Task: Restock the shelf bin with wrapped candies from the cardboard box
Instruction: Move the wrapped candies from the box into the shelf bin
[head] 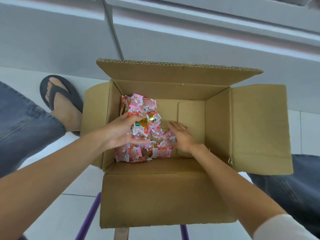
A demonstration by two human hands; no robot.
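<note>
Two hands reach into the box (pixel 218 127): my left hand (pixel 121 134) cups candies (pixel 138 104), fingers curled over them; my right hand (pixel 181 137) is flat, fingers straight, touching the pile's edge. The candies lie on the box's left floor.

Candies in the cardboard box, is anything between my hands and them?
Nothing visible. The box stands with its flaps folded open, and the left hand and right hand are touching the candies.
</note>
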